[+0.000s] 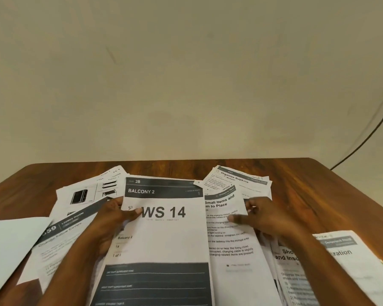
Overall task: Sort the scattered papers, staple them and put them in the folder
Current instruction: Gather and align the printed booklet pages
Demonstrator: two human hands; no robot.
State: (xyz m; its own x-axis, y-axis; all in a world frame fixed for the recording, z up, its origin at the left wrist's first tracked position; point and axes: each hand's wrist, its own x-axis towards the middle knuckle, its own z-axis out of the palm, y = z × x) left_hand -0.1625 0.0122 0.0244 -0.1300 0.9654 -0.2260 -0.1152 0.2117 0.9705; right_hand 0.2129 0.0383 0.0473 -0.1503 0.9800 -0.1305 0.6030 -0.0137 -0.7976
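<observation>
Left hand (113, 219): I see it gripping the left edge of the WS 14 sheet (164, 230), thumb on top by the "W", fingers curled under. Grip narrow, holding that sheet.
Right hand (263, 215): fingers spread flat on the charging-station sheet (230, 235), thumb near that sheet's right edge. Can't tell if the thumb pinches the edge; grip looks relaxed, pressing not clasping.
WS 14 sheet: centre of the tabletop (318, 191), hdr "2B / BALCONY 2", dark band w/ blank lines at the near end. Lies over the pages to its left & right.
Charging-station sheet: just right of WS 14, its left part tucked under it; title partly hidden, reads "Small Items and ... to Place".
Napkins sheets (241, 180): far right of the pile, tilted, a few pages fanned, top one "Organize Napkins".
Furniture sheet (86, 193): far left, product pics, partly under the others.
Living Room sheet (64, 239): left, tilted, dark band "LIVING ROOM", text blurred; my left forearm crosses it.
Right-hand pages (345, 257): near right, overlapping, partly under my right forearm; titles cut off.
Pale sheet (11, 246): near left edge, blank, blue corner beside it; can't tell if it's the folder.
Cable (367, 133): dark, runs down the wall (186, 74) behind the far-right corner.
Stapler: not seen by me.
</observation>
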